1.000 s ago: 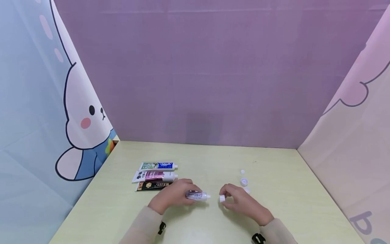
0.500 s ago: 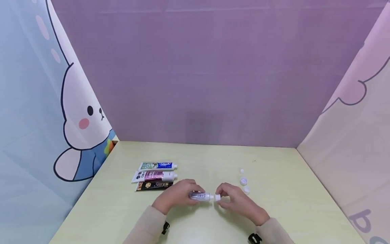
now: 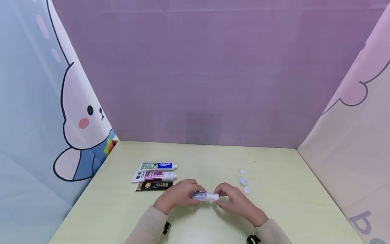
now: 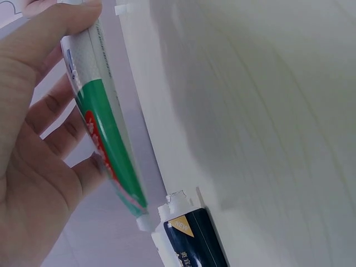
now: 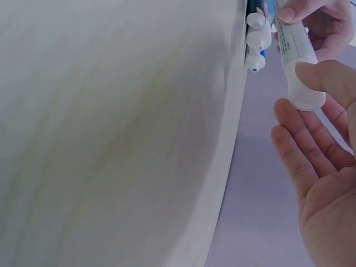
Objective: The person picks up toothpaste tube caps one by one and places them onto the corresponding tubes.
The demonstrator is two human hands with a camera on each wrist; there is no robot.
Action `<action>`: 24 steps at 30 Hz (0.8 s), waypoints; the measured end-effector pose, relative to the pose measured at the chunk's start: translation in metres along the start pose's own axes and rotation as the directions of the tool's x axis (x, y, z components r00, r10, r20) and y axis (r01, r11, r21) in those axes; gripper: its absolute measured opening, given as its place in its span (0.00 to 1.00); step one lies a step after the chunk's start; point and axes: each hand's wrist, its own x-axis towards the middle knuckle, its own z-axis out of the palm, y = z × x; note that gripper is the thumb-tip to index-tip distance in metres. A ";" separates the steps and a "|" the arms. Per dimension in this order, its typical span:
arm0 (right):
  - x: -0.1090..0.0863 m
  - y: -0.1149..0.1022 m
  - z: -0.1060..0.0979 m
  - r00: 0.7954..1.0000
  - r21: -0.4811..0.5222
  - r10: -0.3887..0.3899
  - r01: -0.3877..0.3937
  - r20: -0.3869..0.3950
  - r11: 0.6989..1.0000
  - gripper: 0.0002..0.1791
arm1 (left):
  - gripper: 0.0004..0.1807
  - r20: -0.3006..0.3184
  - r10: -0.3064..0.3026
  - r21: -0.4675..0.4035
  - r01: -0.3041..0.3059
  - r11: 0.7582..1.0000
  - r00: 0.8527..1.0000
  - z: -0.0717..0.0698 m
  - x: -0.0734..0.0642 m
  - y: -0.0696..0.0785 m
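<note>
In the head view my left hand (image 3: 181, 196) grips a toothpaste tube (image 3: 200, 196) by its body, nozzle end pointing right. The left wrist view shows the tube's white and green side (image 4: 105, 117) with a red patch, the thumb pressed on it. My right hand (image 3: 236, 200) pinches a white cap (image 3: 216, 197) at the tube's nozzle end. In the right wrist view the cap (image 5: 305, 92) sits over the nozzle, between thumb and fingers; whether it is threaded on I cannot tell.
To the left lie three uncapped tubes: a blue and green one (image 3: 156, 166), a white and purple one (image 3: 154, 176) and a black one (image 3: 153, 186). Three white caps stand at right: a small one (image 3: 241, 171), a middle one (image 3: 243, 182) and a nearer one (image 3: 246, 190).
The tube has shifted slightly right and the right hand has moved left with the cap. The gap between cap and nozzle has closed.
</note>
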 end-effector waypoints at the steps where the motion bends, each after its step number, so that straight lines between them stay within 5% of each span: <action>1: 0.000 0.000 0.000 1.000 -0.001 -0.003 0.003 -0.002 1.000 0.19 | 0.19 0.001 0.000 -0.002 0.000 1.000 1.000 0.000 0.000 0.000; 7: 0.002 -0.003 0.002 1.000 -0.030 -0.014 0.014 -0.016 0.999 0.18 | 0.18 -0.011 0.011 -0.008 -0.011 1.000 1.000 0.001 0.001 0.000; 17: 0.003 -0.003 0.001 0.992 0.115 0.121 -0.124 0.028 0.986 0.09 | 0.20 -0.033 -0.002 -0.006 0.002 1.000 0.999 -0.003 0.001 0.002; 24: 0.004 -0.002 0.001 0.983 0.109 0.177 -0.181 0.044 0.977 0.08 | 0.20 -0.045 0.010 0.006 -0.010 1.000 0.999 -0.005 0.002 0.004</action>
